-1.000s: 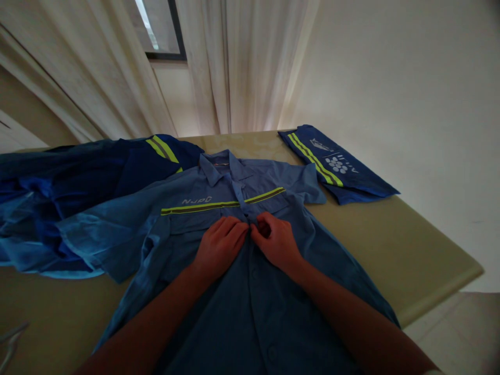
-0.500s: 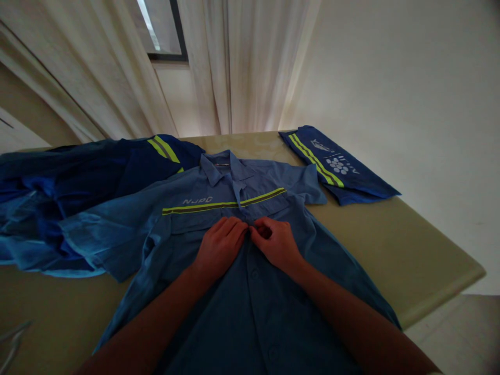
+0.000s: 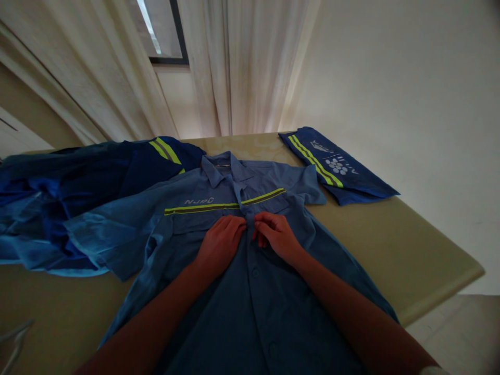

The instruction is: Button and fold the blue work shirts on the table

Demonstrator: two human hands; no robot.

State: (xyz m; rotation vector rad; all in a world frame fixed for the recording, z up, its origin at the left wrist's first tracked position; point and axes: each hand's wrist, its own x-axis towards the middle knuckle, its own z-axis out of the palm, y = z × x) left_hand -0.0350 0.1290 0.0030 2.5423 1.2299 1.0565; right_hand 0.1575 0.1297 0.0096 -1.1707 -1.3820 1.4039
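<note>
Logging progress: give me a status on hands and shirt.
Left hand pressing shirt front, right hand pinching the placket. Shirt flat on table. Nothing in the way.

Plain indoor room, domestic or laundry; I cannot tell which. Evidence before me: long cream curtains [image 3: 242,67] over a dark-framed window [image 3: 166,31], bare pale wall [image 3: 410,78], beige table [image 3: 410,245] carrying my spread work shirt [image 3: 250,312], a heap of blue uniforms [image 3: 58,208], one folded uniform [image 3: 344,172].
</note>
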